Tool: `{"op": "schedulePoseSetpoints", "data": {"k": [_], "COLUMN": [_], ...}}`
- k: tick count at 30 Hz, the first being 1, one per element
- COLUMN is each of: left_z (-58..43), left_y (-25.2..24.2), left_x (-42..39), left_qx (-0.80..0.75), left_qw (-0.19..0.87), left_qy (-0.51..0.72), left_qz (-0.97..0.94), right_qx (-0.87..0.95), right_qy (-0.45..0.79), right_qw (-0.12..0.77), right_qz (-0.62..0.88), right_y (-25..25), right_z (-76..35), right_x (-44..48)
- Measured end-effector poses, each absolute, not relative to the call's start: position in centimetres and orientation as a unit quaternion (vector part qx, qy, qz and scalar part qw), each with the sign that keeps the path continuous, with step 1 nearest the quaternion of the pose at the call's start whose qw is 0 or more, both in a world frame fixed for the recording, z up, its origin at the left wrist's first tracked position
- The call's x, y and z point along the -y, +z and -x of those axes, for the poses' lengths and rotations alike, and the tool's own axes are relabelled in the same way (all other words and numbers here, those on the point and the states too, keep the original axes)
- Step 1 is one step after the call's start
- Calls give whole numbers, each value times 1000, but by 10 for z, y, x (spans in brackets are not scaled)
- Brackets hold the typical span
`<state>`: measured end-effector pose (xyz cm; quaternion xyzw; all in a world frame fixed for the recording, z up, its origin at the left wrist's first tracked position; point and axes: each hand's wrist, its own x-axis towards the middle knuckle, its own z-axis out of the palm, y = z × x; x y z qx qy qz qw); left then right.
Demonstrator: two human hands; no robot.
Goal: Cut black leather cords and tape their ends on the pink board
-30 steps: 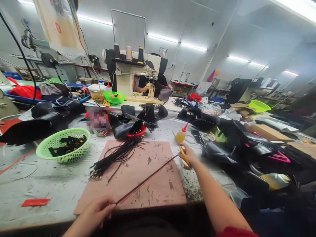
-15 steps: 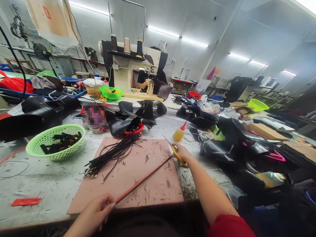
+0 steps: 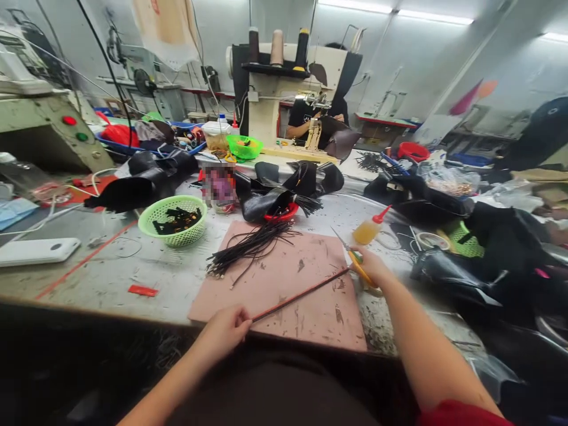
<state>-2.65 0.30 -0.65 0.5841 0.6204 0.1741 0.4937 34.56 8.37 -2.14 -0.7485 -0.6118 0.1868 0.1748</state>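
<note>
Pinched between the fingertips of my left hand (image 3: 228, 326) is one end of a long thin strap (image 3: 302, 294), black with a red edge. It runs taut and slanted over a pinkish board (image 3: 313, 325) to my right hand (image 3: 373, 266). My right hand is closed around scissors (image 3: 361, 271) with yellow-orange handles, their blades pointing away to the upper left. The strap's far end meets the right fingers beside the handles; its exact grip there is hidden. On the board's back left lies a bundle of black cords (image 3: 252, 248) with pale tips.
A glue bottle (image 3: 368, 229) with a red nozzle lies tilted behind my right hand. To the left stands a green basket (image 3: 175, 234) of black pieces. Black boots (image 3: 266, 198) lie behind the board, more black leather (image 3: 461, 272) at right. A person (image 3: 302, 118) sits behind a sewing machine (image 3: 261, 106).
The camera has turned left and levelled, so the scene sits further right and more of the left table shows. Both hands still hold the strap and scissors much the same way.
</note>
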Motion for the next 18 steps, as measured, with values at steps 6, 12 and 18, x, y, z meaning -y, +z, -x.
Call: {"op": "schedulePoseSetpoints", "data": {"k": [6,12,18], "left_z": [25,25,20], "left_y": [-7,-8,-9], "left_x": [-2,-2,-8], "left_qx": [-617,-625,-616], "left_qw": [488,485,544], "left_qy": [166,166,236], "left_qz": [-594,-589,-519], "right_qx": [609,611,616], "right_qy": [174,167,143], "right_qw": [152,128,116], "right_qz": [759,763,766], "right_y": [-21,-16,12], "right_z": [-346,-343,-339], "right_x": [-83,-80,-102]}}
